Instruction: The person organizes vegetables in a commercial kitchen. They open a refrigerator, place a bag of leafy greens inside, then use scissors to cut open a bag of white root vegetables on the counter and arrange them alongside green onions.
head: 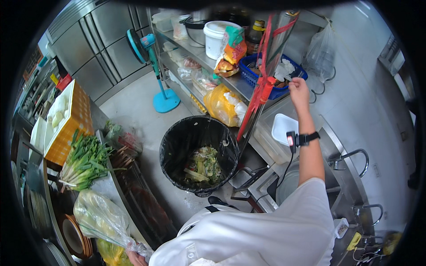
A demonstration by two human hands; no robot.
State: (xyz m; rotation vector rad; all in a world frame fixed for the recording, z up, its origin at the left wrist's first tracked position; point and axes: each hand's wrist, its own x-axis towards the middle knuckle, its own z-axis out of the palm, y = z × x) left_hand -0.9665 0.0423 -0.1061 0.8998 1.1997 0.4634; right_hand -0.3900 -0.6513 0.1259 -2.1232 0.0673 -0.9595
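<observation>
My right hand [298,89] reaches over the edge of a blue plastic basket [254,84] on the steel shelf. Its fingertips pinch a thin end of crumpled white plastic [284,69], which lies in the basket among small items I cannot make out. At the lower left, my left hand [135,258] grips the gathered neck of a clear plastic bag [100,212]. Pale green vegetables show through that bag, which rests on a counter. The picture's bottom edge cuts off part of this hand.
A black-lined waste bin [166,156] with vegetable scraps stands on the floor ahead. Green onions [86,156] and a foam box [71,123] occupy the left counter. Beyond are a blue fan [166,99] and the loaded shelf. Sink taps [349,158] and a white tray [283,128] are on the right.
</observation>
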